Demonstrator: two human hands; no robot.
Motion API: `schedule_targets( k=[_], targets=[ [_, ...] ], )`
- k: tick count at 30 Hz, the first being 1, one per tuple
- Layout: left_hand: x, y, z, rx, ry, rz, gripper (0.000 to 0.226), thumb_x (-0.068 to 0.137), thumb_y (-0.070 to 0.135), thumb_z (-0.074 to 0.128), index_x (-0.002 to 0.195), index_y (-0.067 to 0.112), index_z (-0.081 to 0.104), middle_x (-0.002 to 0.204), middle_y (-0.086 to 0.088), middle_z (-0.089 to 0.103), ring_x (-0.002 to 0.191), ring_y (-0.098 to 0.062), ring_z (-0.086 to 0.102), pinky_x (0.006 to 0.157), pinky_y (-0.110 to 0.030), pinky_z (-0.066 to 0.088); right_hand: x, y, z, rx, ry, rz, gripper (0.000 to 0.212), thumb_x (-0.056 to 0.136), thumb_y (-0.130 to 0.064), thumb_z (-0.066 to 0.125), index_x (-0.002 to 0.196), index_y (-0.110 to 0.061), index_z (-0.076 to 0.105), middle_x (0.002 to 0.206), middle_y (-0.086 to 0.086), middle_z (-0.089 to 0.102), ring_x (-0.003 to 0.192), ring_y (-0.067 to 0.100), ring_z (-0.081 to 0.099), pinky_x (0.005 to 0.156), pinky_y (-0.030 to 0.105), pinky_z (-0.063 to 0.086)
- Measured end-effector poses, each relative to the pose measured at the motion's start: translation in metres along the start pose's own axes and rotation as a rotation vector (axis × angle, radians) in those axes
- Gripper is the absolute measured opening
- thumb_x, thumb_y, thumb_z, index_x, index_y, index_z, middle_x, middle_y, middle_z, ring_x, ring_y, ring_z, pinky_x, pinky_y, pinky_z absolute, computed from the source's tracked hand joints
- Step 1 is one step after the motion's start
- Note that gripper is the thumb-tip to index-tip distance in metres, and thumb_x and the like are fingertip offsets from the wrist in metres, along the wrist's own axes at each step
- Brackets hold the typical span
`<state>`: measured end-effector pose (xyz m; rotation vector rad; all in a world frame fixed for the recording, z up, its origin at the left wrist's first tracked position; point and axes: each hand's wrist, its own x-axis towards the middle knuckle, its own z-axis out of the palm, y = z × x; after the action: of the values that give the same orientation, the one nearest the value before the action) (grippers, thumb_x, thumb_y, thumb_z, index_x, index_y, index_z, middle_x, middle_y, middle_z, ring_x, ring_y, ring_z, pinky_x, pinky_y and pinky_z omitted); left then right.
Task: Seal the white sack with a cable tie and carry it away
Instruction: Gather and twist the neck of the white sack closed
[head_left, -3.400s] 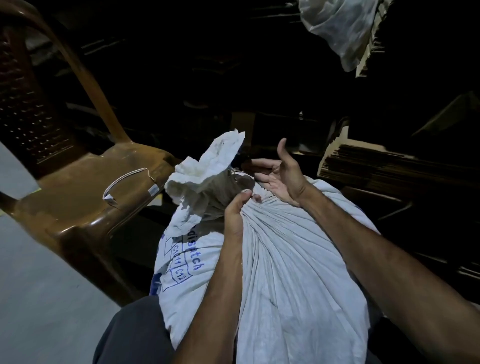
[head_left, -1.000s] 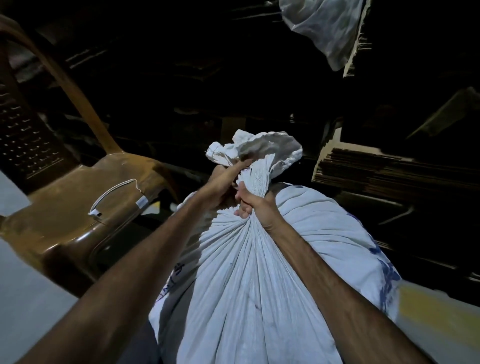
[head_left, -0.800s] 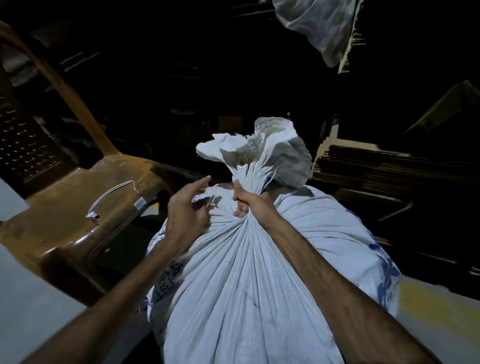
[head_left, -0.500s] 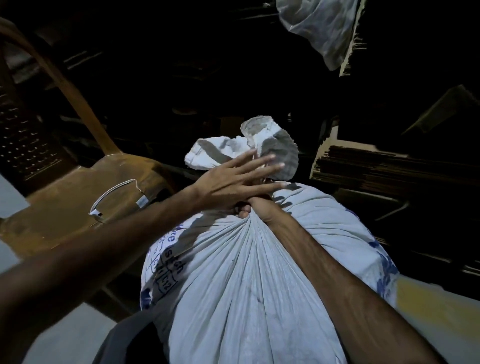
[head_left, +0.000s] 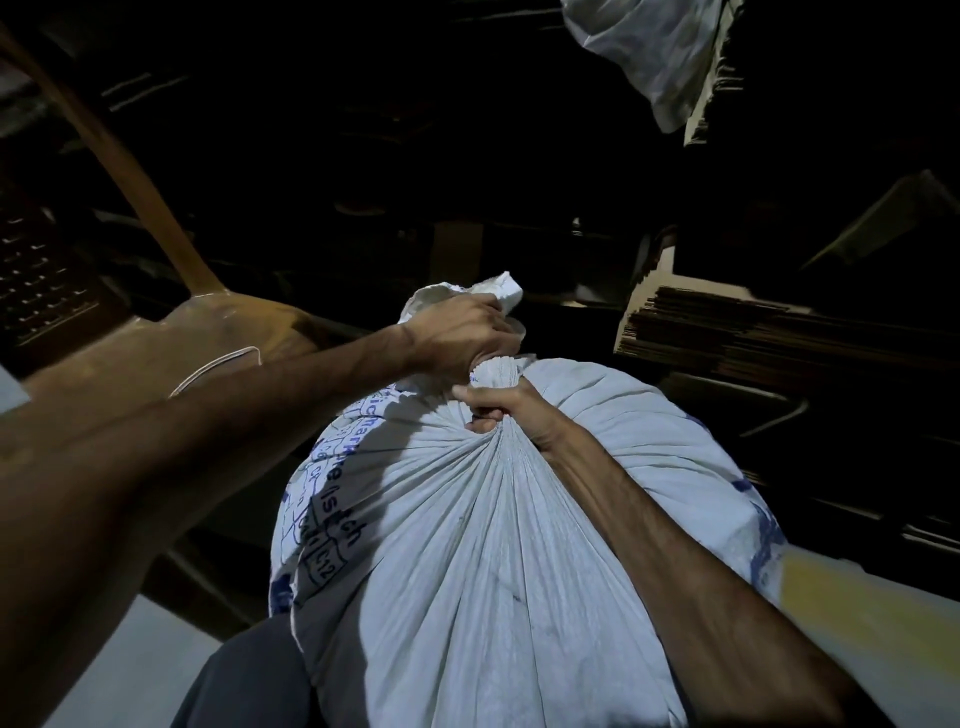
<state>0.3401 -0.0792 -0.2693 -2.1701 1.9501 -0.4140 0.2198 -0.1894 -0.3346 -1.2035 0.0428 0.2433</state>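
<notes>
White sack standing upright, full and bulging, against the knee at bottom centre. Neck of sack gathered into tight pleats at the top. Right hand clenched round the neck, fingers fully curled, squeezing the pleats. Left hand just above the sack's neck, fist closed over the loose floppy mouth of cloth. No cable tie visible on the neck; hidden by the fists if there. A white cable tie lying on the brown chair, left of the sack. Stacked cardboard right of the sack.

Likely trouble: neck springing open if either fist slackens while reaching for the tie. Heavy load slumping sideways off the knee once lifted. Woven cloth slippery, so grip could creep.
</notes>
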Motion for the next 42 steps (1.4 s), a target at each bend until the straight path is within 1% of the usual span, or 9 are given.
schedule_targets(
  k=[8, 11, 14, 16, 21, 24, 27, 32, 42],
  targets=[
    [0.002, 0.004, 0.026, -0.082, 0.191, -0.21, 0.038, 0.094, 0.042, 0.049, 0.109, 0.016, 0.073, 0.092, 0.0, 0.073, 0.084, -0.022, 0.067, 0.083, -0.04, 0.046, -0.025, -0.008, -0.006, 0.2, -0.175, 0.052, 0.04, 0.088, -0.036, 0.077, 0.105, -0.002, 0.064, 0.092, 0.01, 0.08, 0.098, 0.028, 0.079, 0.1, 0.043, 0.061],
    [0.007, -0.002, 0.022, -0.076, 0.161, -0.187, 0.042, 0.093, 0.048, 0.049, 0.108, 0.018, 0.075, 0.093, -0.002, 0.07, 0.086, -0.025, 0.066, 0.079, -0.043, 0.049, -0.029, -0.011, -0.008, 0.002, -0.163, 0.048, 0.087, 0.076, -0.058, 0.086, 0.13, 0.007, 0.064, 0.12, 0.017, 0.079, 0.119, 0.028, 0.075, 0.106, 0.041, 0.058],
    [0.013, -0.006, 0.026, -0.037, 0.179, -0.186, 0.041, 0.091, 0.053, 0.052, 0.105, 0.022, 0.075, 0.096, -0.004, 0.062, 0.091, -0.025, 0.059, 0.08, -0.046, 0.049, -0.032, -0.011, -0.005, -0.243, -0.042, -0.044, 0.083, 0.061, -0.072, 0.089, 0.12, -0.017, 0.069, 0.115, 0.008, 0.076, 0.109, 0.025, 0.072, 0.087, 0.031, 0.059],
    [0.016, -0.005, 0.034, -0.026, 0.199, -0.201, 0.044, 0.091, 0.057, 0.051, 0.108, 0.023, 0.074, 0.104, -0.005, 0.062, 0.098, -0.026, 0.058, 0.081, -0.045, 0.047, -0.037, -0.01, -0.003, -0.303, 0.046, -0.056, 0.06, 0.07, -0.054, 0.089, 0.114, -0.026, 0.06, 0.106, 0.005, 0.074, 0.096, 0.027, 0.07, 0.078, 0.029, 0.059],
    [0.013, -0.006, 0.054, -0.067, 0.16, -0.276, 0.046, 0.088, 0.055, 0.051, 0.111, 0.022, 0.073, 0.118, -0.008, 0.063, 0.106, -0.027, 0.062, 0.08, -0.044, 0.045, -0.038, -0.003, 0.001, -0.399, 0.108, -0.045, 0.047, 0.085, -0.024, 0.089, 0.12, -0.013, 0.059, 0.102, 0.002, 0.073, 0.081, 0.006, 0.076, 0.069, 0.014, 0.058],
    [0.006, -0.009, 0.058, -0.087, 0.131, -0.327, 0.043, 0.086, 0.053, 0.054, 0.108, 0.022, 0.074, 0.116, -0.008, 0.063, 0.104, -0.027, 0.063, 0.082, -0.046, 0.046, -0.026, 0.013, 0.006, -0.483, 0.273, -0.056, 0.06, 0.071, -0.026, 0.097, 0.119, -0.021, 0.063, 0.106, -0.006, 0.074, 0.096, 0.012, 0.073, 0.088, 0.03, 0.06],
    [0.002, -0.012, 0.056, -0.07, 0.113, -0.344, 0.036, 0.085, 0.05, 0.063, 0.107, 0.023, 0.075, 0.123, -0.009, 0.063, 0.115, -0.028, 0.062, 0.091, -0.046, 0.045, -0.015, 0.022, 0.007, -0.566, 0.388, -0.024, 0.026, 0.065, -0.025, 0.077, 0.075, -0.022, 0.053, 0.068, -0.008, 0.057, 0.066, 0.019, 0.058, 0.067, 0.035, 0.049],
    [-0.01, -0.024, 0.045, -0.026, 0.134, -0.294, 0.047, 0.086, 0.048, 0.069, 0.123, 0.018, 0.071, 0.146, -0.014, 0.06, 0.14, -0.032, 0.054, 0.116, -0.052, 0.039, -0.011, 0.024, 0.011, -0.57, 0.433, -0.045, 0.026, 0.063, -0.029, 0.066, 0.086, -0.021, 0.057, 0.07, -0.009, 0.06, 0.069, 0.022, 0.062, 0.067, 0.035, 0.051],
    [-0.011, -0.023, 0.008, 0.104, -0.15, -0.341, 0.023, 0.074, 0.044, 0.059, 0.08, 0.022, 0.056, 0.065, 0.002, 0.059, 0.061, -0.03, 0.059, 0.057, -0.032, 0.042, -0.011, 0.016, 0.02, -0.578, 0.497, 0.02, 0.027, 0.062, -0.03, 0.066, 0.088, -0.023, 0.061, 0.076, -0.007, 0.062, 0.082, 0.029, 0.065, 0.073, 0.036, 0.05]
  ],
)
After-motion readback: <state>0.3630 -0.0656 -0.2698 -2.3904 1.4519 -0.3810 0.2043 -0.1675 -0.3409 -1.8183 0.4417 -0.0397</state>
